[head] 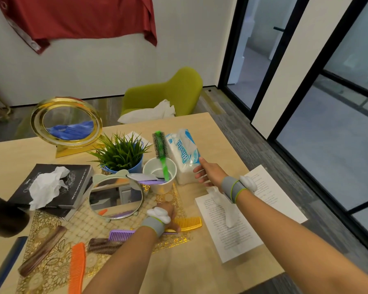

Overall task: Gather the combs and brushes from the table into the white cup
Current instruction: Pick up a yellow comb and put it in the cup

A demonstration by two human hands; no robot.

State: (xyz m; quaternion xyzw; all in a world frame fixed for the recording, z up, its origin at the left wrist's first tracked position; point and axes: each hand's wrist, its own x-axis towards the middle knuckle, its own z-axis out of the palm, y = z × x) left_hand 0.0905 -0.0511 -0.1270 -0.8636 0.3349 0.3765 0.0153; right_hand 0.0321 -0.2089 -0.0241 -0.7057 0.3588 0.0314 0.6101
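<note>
The white cup (165, 186) stands mid-table with a green round brush (160, 150) upright in it and a purple comb (151, 181) lying across its rim. My left hand (168, 217) is closed on the handle end of a yellow comb (189, 223) that lies on the gold placemat (89, 221). A purple comb (120, 234), a short brown comb (104, 246), a long brown comb (43, 250) and an orange comb (78, 269) lie on the mat to its left. Right of the cup, my right hand (207, 172) hovers with fingers spread, at the tissue pack (184, 154).
A round mirror (115, 199) leans just left of the cup, and a potted plant (121, 154) stands behind it. Books with a crumpled tissue (49, 186) lie at the left. Printed sheets (232, 228) lie at the right. A gold ring ornament (67, 124) and a green chair (168, 94) are beyond.
</note>
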